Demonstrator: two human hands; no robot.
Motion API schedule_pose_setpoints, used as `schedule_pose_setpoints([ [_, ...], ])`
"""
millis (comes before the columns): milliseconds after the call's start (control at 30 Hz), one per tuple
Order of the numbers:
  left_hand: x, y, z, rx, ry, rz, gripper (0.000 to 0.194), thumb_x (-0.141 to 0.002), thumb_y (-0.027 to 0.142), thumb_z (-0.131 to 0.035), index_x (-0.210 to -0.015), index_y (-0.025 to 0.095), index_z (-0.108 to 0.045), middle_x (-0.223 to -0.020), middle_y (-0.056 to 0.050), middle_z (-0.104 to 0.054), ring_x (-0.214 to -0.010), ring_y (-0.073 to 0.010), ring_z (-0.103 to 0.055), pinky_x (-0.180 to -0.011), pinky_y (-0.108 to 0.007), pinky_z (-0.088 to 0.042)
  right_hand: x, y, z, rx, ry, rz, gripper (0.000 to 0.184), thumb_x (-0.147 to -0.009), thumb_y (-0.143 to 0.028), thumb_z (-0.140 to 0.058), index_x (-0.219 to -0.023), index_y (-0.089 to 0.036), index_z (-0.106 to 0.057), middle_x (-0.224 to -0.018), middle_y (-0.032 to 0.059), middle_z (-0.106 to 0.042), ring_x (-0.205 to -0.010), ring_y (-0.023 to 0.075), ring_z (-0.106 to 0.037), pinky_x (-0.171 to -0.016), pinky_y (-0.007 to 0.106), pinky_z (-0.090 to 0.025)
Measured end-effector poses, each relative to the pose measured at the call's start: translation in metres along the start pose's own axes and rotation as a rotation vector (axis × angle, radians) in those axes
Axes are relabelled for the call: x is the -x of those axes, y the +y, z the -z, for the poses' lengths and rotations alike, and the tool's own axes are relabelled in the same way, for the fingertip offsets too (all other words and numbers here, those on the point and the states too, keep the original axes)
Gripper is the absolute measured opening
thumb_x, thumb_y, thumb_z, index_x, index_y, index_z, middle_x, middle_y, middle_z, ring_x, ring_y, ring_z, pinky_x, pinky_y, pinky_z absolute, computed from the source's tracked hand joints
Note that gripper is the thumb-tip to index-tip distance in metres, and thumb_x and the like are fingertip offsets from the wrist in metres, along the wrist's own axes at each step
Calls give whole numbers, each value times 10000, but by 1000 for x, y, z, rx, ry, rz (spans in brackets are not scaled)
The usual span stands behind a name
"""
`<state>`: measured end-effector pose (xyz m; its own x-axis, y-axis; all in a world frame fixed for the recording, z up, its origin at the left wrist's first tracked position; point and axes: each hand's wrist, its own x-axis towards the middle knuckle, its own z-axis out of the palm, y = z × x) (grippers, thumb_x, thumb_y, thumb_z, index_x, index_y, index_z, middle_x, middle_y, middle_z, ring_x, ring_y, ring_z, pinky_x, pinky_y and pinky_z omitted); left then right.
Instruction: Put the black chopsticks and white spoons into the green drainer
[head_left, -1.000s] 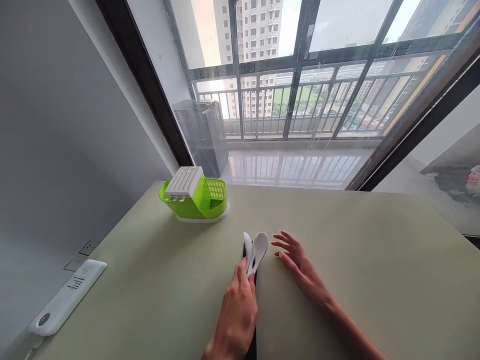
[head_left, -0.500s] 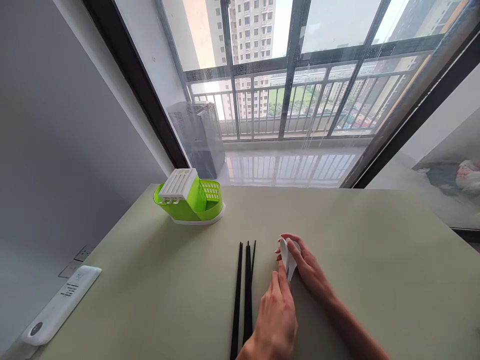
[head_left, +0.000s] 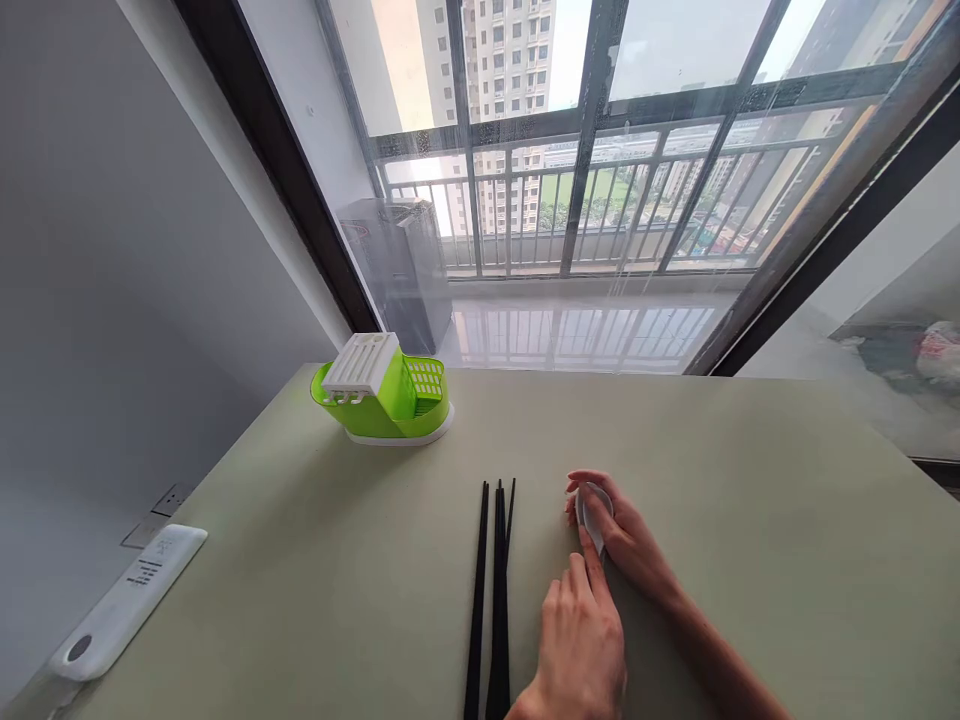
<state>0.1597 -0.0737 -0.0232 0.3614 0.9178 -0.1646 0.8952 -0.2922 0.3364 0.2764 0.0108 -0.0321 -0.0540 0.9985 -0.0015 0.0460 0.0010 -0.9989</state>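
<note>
White soup spoons (head_left: 598, 510), apparently nested with their bowls together, are between my two hands just above the table. My right hand (head_left: 626, 540) wraps around the bowls, thumb lying across the front one. From below, my left hand (head_left: 577, 625) reaches up with its index finger along the spoons near the base of the bowl; its other fingers are curled and hide the handles. To the left of my hands, several black chopsticks (head_left: 498, 590) lie lengthwise on the table, in two groups.
The pale green table (head_left: 337, 590) reaches to a large window. A green and white cutlery caddy (head_left: 397, 410) stands at its far left. Along the left edge is a white power strip (head_left: 131, 605), near a wall socket (head_left: 171, 498).
Two spoon bowls that showed slightly apart are now closed together, looking like one. Both hands have shifted a little to the right in view. The chopsticks and caddy stay put.
</note>
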Motion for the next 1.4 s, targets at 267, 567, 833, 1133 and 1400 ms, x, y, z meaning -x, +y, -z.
schedule_pose_setpoints([
  [267,2,18,2,-104,-55,-20,571,-959,157,-524,-1512,29,-465,-1137,-219,-677,-974,-312,-667,-831,-426,-553,3,4,9,77,-35,61,362,-1017,-550,-479,-1117,-228,-611,-832,22,-669,-723,174,-642,-686,294,-539],
  [567,7,19,15,-63,-157,-23,701,-954,486,-621,-1464,17,-514,-1118,-225,-686,-987,-335,-651,-865,-464,-554,13,12,10,308,-8,232,275,-1061,-409,-428,-1100,-247,-647,-1012,56,-673,-908,195,-652,-854,314,-516],
  [833,-3,-28,84,57,178,-166,506,-941,478,-652,-1368,217,-583,-1097,-92,-667,-1002,-277,-622,-897,-428,-530,12,13,12,363,-17,295,277,-1074,-347,-382,-1091,-239,-637,-1051,64,-658,-953,196,-647,-868,310,-515],
  [1133,-50,-191,236,-198,1054,22,384,-999,448,-553,-1274,196,-646,-1376,-158,-595,-1370,-343,-448,-1182,-537,-312,12,11,13,374,-20,329,258,-1065,-321,-407,-1099,-253,-653,-1068,52,-677,-975,193,-665,-870,291,-518],
  [1400,-57,-238,234,-141,844,-3,577,-1037,571,-383,-1474,224,-527,-1577,-125,-471,-1427,-297,-476,-1159,-451,-415,15,13,16,372,34,249,255,-1036,-394,-468,-1107,-244,-662,-1125,55,-699,-1070,214,-657,-955,319,-501],
])
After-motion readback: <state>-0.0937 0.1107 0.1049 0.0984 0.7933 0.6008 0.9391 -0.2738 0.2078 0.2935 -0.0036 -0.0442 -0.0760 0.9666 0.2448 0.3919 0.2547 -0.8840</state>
